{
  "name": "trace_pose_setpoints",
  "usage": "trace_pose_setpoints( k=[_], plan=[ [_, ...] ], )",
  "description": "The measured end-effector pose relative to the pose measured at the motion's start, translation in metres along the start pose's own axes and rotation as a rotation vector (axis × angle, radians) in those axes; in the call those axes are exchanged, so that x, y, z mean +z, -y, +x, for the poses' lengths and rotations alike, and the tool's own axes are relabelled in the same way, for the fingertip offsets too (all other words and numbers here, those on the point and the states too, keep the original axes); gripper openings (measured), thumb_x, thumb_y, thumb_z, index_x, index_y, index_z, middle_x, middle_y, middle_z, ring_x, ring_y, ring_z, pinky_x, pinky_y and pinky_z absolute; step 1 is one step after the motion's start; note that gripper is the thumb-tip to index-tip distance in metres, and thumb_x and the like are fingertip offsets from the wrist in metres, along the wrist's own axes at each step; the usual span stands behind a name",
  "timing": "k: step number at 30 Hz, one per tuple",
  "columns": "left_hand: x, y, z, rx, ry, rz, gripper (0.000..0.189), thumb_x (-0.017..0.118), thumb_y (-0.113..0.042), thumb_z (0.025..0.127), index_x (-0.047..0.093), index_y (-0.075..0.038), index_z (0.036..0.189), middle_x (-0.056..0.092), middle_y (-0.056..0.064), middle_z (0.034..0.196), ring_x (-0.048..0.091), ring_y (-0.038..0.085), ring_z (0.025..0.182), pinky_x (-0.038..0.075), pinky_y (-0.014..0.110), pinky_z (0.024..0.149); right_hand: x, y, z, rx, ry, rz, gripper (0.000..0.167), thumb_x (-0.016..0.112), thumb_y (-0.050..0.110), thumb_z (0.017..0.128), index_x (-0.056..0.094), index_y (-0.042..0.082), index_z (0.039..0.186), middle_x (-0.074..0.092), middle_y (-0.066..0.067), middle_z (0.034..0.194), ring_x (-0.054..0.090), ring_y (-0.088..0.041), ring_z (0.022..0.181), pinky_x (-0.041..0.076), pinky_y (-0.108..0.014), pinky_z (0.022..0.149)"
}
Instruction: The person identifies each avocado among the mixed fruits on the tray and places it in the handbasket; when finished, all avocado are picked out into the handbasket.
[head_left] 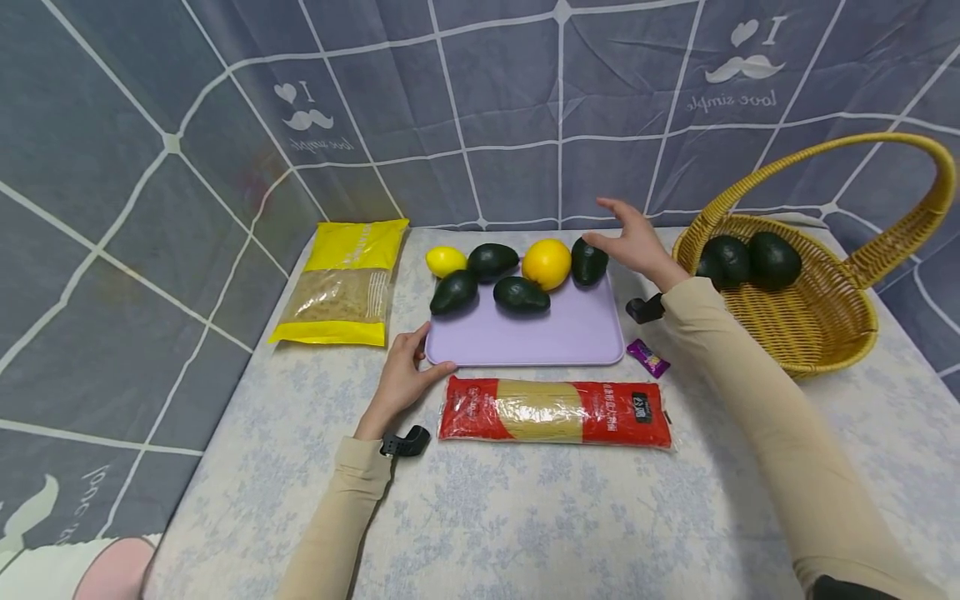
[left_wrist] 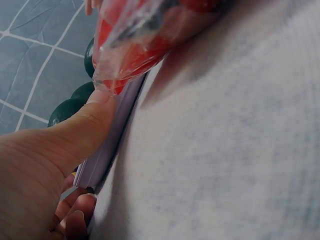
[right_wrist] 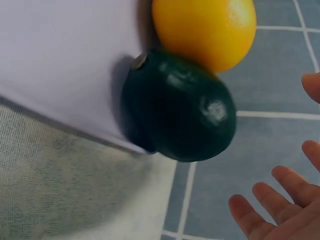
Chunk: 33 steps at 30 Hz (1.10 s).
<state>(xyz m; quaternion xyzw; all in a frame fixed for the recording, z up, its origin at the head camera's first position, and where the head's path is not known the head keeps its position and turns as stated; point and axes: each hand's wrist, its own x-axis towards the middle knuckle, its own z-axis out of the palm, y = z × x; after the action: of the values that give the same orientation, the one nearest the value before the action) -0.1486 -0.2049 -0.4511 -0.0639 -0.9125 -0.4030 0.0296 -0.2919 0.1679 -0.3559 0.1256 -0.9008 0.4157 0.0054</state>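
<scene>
A lilac tray (head_left: pixel 525 342) carries a lemon (head_left: pixel 446 261), an orange (head_left: pixel 547 264) and several dark green avocados (head_left: pixel 521 295). My left hand (head_left: pixel 401 375) holds the tray's near left corner, thumb along the front edge and fingers curled at the left side. At the tray's right end, an avocado (right_wrist: pixel 180 107) lies against the orange. My right hand (head_left: pixel 633 246) hovers beside and above that avocado with fingers spread, nothing in its grasp; a gap separates them in the right wrist view. Two more avocados (head_left: pixel 774 260) sit in a wicker basket (head_left: pixel 810 333) on the right.
In front of the tray lies a red-ended pack of noodles (head_left: pixel 555 411). A small purple wrapped sweet (head_left: pixel 648 358) is off the tray's right corner. At the back left lies a yellow bag (head_left: pixel 341 283) with a see-through middle. A grey curtain (head_left: pixel 517 100) hangs behind the table.
</scene>
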Motion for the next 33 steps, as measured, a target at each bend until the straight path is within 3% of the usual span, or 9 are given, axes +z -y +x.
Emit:
trace_pose_setpoints(
  k=[9, 15, 33],
  plan=[
    [0.000, 0.001, 0.001, 0.009, 0.001, -0.008, 0.086, 0.080, -0.029, 0.078, 0.035, 0.000, 0.145, 0.041, 0.014, 0.099, 0.040, 0.024, 0.084, 0.033, 0.034, 0.071, 0.006, -0.010, 0.009, 0.070, 0.090, 0.017, 0.077, 0.069, 0.024, 0.088, 0.027, 0.003, 0.149, 0.023, -0.017, 0.151, 0.021, -0.039, 0.136, 0.020, -0.052, 0.106],
    [0.000, 0.000, 0.001, 0.006, -0.002, 0.000, 0.086, 0.080, -0.030, 0.078, 0.036, 0.001, 0.145, 0.042, 0.014, 0.101, 0.040, 0.024, 0.085, 0.034, 0.034, 0.071, 0.011, -0.014, 0.011, 0.110, 0.152, 0.025, 0.082, 0.073, 0.019, 0.084, 0.026, 0.004, 0.149, 0.022, -0.019, 0.151, 0.023, -0.043, 0.133, 0.026, -0.053, 0.103],
    [0.000, 0.000, 0.001, 0.001, 0.000, -0.010, 0.086, 0.080, -0.028, 0.078, 0.035, 0.001, 0.145, 0.044, 0.016, 0.105, 0.041, 0.025, 0.086, 0.035, 0.034, 0.073, 0.015, -0.017, 0.014, 0.191, 0.231, -0.008, 0.087, 0.075, 0.021, 0.081, 0.024, 0.004, 0.149, 0.026, -0.028, 0.145, 0.029, -0.043, 0.129, 0.022, -0.054, 0.104]
  ],
)
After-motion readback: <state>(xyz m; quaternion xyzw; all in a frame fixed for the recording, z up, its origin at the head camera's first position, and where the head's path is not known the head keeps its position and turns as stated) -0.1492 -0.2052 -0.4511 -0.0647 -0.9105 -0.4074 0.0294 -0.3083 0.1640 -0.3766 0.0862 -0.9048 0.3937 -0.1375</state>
